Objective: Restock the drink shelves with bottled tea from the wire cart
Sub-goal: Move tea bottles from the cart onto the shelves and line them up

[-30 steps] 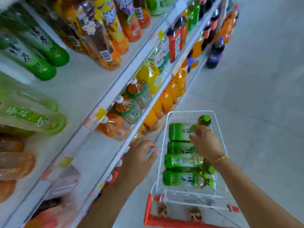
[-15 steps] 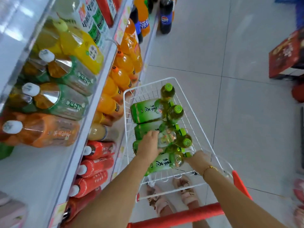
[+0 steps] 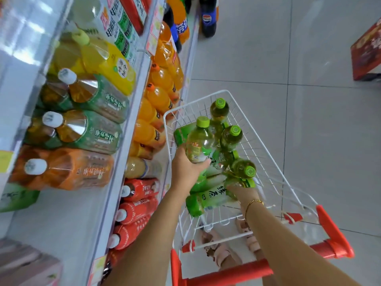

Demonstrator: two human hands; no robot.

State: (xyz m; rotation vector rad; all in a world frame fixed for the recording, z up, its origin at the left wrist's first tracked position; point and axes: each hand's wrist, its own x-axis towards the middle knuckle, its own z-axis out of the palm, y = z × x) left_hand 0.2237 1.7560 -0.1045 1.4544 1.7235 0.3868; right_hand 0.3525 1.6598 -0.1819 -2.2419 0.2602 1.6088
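Observation:
A white wire cart [image 3: 266, 153] with a red handle stands right of the shelves and holds several green-capped bottles of tea. My left hand [image 3: 186, 169] grips one tea bottle [image 3: 199, 141] round its lower body and holds it raised and tilted above the others. My right hand [image 3: 242, 193] reaches into the near part of the cart and closes on the neck end of a lying green tea bottle [image 3: 212, 198]; its fingers are partly hidden. More tea bottles [image 3: 231, 137] lie further back in the cart.
Drink shelves [image 3: 121, 153] run along the left, packed with big tea bottles [image 3: 90, 131], orange sodas [image 3: 158, 96] and red bottles [image 3: 136, 211]. Grey tiled floor lies to the right, with a red carton [image 3: 367, 52] at the far right. Feet in pink sandals [image 3: 216, 250] show under the cart.
My left hand has lifted a tea bottle out of the pile in the cart. My right hand has stayed on the nearest lying bottle. The view has shifted closer.

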